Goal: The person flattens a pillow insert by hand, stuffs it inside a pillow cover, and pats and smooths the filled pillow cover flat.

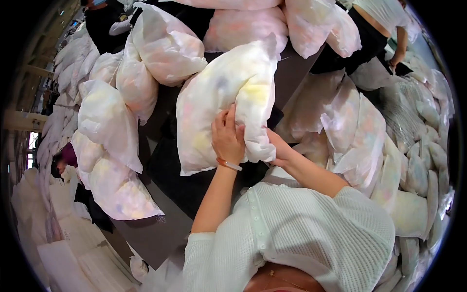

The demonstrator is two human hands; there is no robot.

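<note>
A plump white pillow (199,117), its coloured filling showing faintly through the thin cloth, is tilted up in front of my body. My left hand (228,138), with a band around the wrist, presses on its front face, fingers bent into a deep fold. At the pillow's lower right edge, my right hand (278,148) grips the side; most of its fingers are hidden behind the cloth. Beneath the pillow lies dark fabric (170,180) over a grey tabletop (165,231).
More stuffed pillows (109,124) line the table's left side, with others (245,27) at the far end. A large heap of pillows (355,131) rises on the right. One person (102,24) is at the far left, another (374,29) at the far right. White sheets (82,258) are stacked lower left.
</note>
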